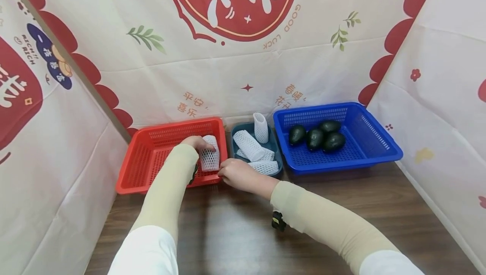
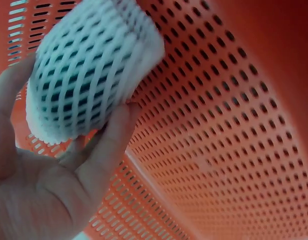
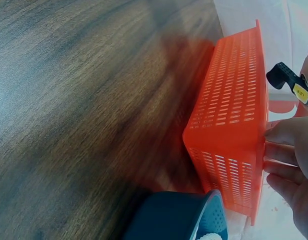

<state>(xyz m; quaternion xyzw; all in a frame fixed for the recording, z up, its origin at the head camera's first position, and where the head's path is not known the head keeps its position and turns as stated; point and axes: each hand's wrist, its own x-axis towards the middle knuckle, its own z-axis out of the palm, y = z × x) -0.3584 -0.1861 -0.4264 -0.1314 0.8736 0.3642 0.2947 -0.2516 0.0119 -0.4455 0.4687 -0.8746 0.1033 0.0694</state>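
Behind the brown wood-grain worktop (image 1: 235, 224) hung a white cloth backdrop (image 1: 243, 64) printed in red. On the worktop, a red perforated plastic basket (image 1: 178, 131) sat at the left, a blue perforated plastic basket (image 1: 355, 146) at the right, and a small dark-teal plastic tray (image 1: 272, 143) between them. Inside the red basket, the left hand (image 1: 198, 142) had its fingers (image 2: 119, 125) pinching the sides of a filled white foam-net sleeve (image 1: 210, 155), a dark green shape (image 2: 71, 89) showing through the mesh. It lay at the basket's right end, just right of that hand, which was the nearer of the two, its long axis running from near to far. The right hand (image 1: 241, 175) touched the basket's near right corner; whether its fingers pinched the rim could not be told. Four dark green avocados (image 1: 314, 138) were grouped in the blue basket; loose white foam-net sleeves (image 1: 248, 145) lay in the tray, one standing on end. Backdrop lettering read "GOOD LUCK" (image 1: 282, 28) and "RICH!! RICH" (image 1: 29, 49); a yellow label (image 3: 301, 93) on a black wrist device (image 3: 290, 81) was too small to read.
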